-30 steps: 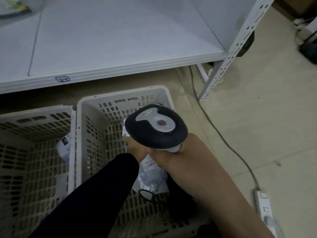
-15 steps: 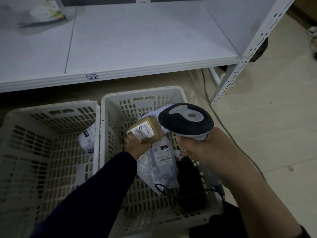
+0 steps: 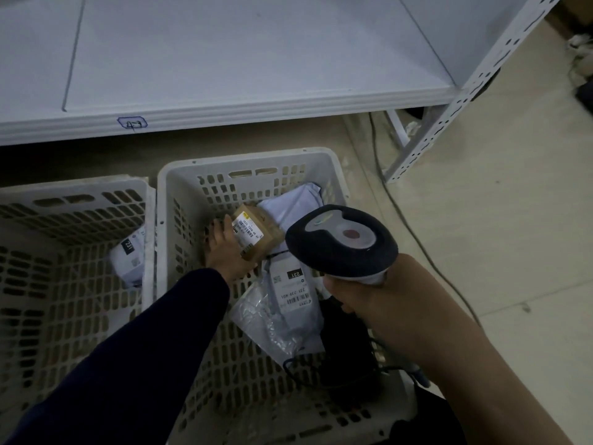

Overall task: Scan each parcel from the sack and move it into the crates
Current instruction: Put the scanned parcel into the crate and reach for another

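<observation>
Left hand (image 3: pixel 229 248) is down inside the right crate (image 3: pixel 179 200), fingers curled on the near end of a small brown box (image 3: pixel 256 234), label up. Can't tell if the box is already resting on the parcels under it or is carried by the hand alone. Right hand (image 3: pixel 382 303) is fisted round the grip of the handheld scanner (image 3: pixel 340 240), head hanging over the crate just at 3 o'clock of the box, not aimed at the label from what I can see.

Outward from the box: white mailer (image 3: pixel 293 203) at 1 o'clock against the far wall, grey poly bag (image 3: pixel 288 303) with a 231 label at 5 o'clock, dark item and black cable beyond that at the near right corner. Left crate (image 3: pixel 73 194) at 9 o'clock holds one white parcel (image 3: pixel 128 258), also marked 231.

Progress, my read: at least four parcels crated, the box is mid-drop. Sack isn't in view, so what's left can't be counted. White shelf (image 3: pixel 224 104) at 12 o'clock above both crates, floor to the right.
</observation>
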